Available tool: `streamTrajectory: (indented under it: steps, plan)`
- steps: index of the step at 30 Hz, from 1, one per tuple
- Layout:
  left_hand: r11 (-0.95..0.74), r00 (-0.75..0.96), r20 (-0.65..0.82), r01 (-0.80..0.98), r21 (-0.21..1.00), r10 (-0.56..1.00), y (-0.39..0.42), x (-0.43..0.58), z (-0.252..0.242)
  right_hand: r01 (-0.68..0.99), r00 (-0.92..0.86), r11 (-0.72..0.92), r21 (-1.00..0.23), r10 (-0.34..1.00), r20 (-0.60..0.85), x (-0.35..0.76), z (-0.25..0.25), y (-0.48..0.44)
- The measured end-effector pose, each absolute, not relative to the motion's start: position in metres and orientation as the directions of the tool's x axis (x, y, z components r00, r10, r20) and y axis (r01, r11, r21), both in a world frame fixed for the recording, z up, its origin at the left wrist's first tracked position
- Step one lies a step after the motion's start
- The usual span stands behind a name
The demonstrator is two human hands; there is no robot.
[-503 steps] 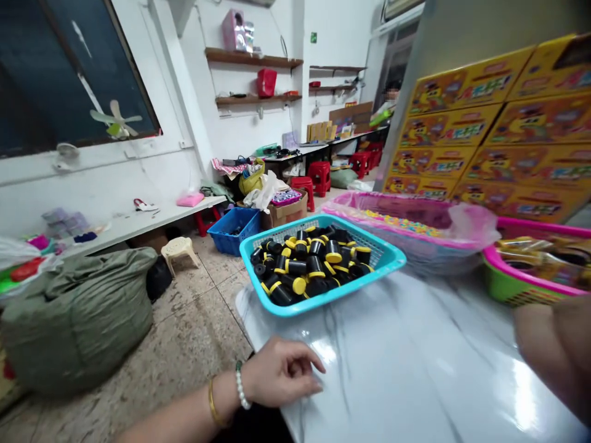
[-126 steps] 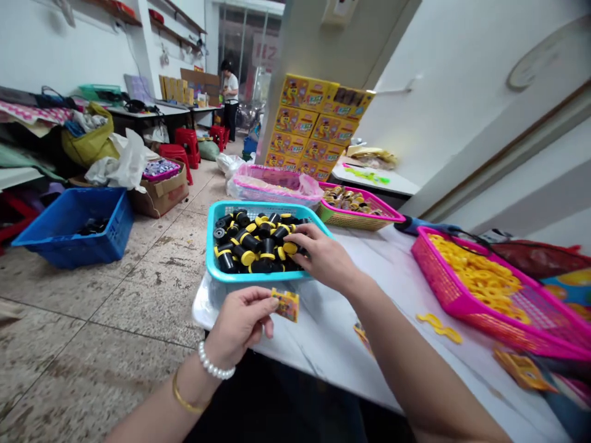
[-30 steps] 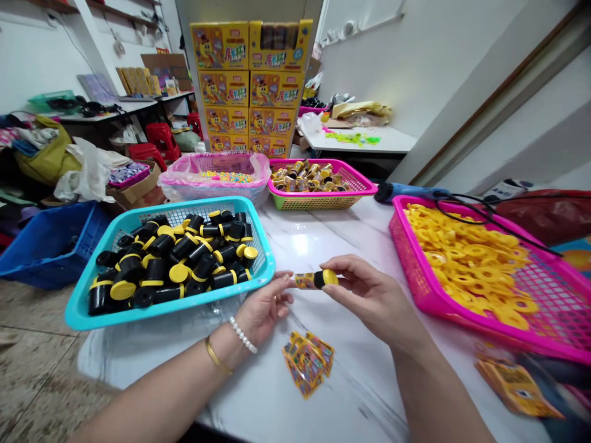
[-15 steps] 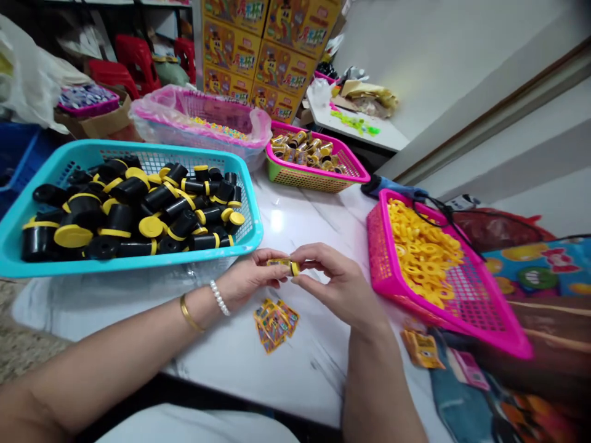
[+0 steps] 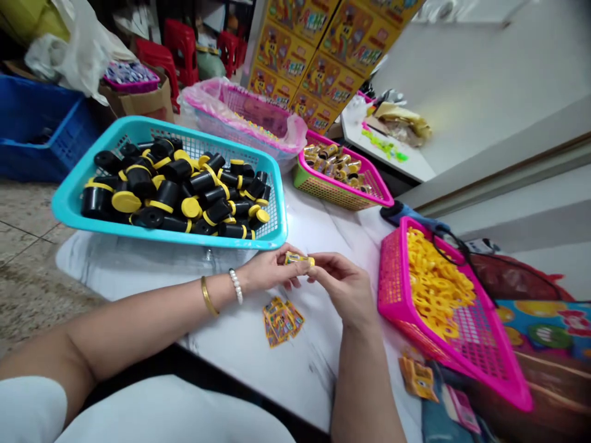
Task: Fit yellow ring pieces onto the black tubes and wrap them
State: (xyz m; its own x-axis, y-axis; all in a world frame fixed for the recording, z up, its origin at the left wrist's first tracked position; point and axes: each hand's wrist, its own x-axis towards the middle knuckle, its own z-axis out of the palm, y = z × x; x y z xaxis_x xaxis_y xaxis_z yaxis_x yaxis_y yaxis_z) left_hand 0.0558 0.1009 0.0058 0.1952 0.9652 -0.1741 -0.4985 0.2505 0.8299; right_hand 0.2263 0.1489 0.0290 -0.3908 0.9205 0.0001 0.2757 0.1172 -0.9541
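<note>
My left hand (image 5: 270, 271), with a pearl bracelet and a gold bangle at the wrist, is closed around a small cylinder (image 5: 295, 258) with a yellow end and a printed label. The thumb and fingers of my right hand (image 5: 344, 286) pinch the cylinder at its yellow end. Below both hands, several printed orange labels (image 5: 282, 321) lie fanned out on the white marbled table (image 5: 305, 375). Up and to the left, a turquoise basket (image 5: 175, 232) holds many black cylinders with yellow caps (image 5: 164, 197).
A pink basket (image 5: 392, 286) of yellow rings (image 5: 434, 283) stands at right, beside an orange bundle of labels (image 5: 418, 376). Behind are a pink-and-green basket (image 5: 318, 184) of labelled cylinders (image 5: 337, 163), a plastic-lined pink basket (image 5: 217, 101) and stacked yellow cartons (image 5: 318, 55).
The view has swung left and tilted, so things sit farther right. Both hands stay together on the cylinder, whose printed side now shows more.
</note>
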Motion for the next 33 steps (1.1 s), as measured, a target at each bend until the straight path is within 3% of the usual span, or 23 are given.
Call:
streamTrajectory:
  steps: [3,6,13,16,20,24,27,33]
  plan:
    - [0.361,0.232,-0.276,-0.571,0.738,0.933,0.104,0.055,0.002,0.238,-0.404,0.173,-0.956,0.912,0.065,0.230,0.029,0.151]
    - [0.412,0.248,-0.329,-0.557,0.721,0.911,0.109,0.055,-0.006,0.232,-0.483,0.223,-0.947,0.871,0.087,0.234,0.027,0.152]
    - [0.496,0.340,-0.366,-0.494,0.714,0.866,0.110,0.052,-0.002,0.059,-0.540,0.073,-0.996,0.841,0.029,0.230,0.023,0.152]
    - [0.495,0.326,-0.374,-0.514,0.701,0.868,0.111,0.052,-0.001,0.152,-0.535,0.186,-0.971,0.841,0.078,0.226,0.022,0.148]
    - [0.420,0.258,-0.332,-0.587,0.692,0.907,0.114,0.052,-0.004,0.286,-0.394,0.314,-0.905,0.900,0.187,0.216,0.016,0.142]
    - [0.329,0.204,-0.259,-0.621,0.711,0.944,0.112,0.053,-0.005,0.258,-0.324,0.160,-0.953,0.943,0.071,0.210,0.012,0.142]
    - [0.328,0.235,-0.231,-0.599,0.731,0.944,0.110,0.054,-0.006,0.220,-0.396,0.060,-0.974,0.918,-0.033,0.216,0.018,0.146]
    - [0.422,0.357,-0.261,-0.513,0.748,0.897,0.108,0.053,-0.003,0.029,-0.563,-0.014,-0.999,0.826,-0.027,0.227,0.022,0.150]
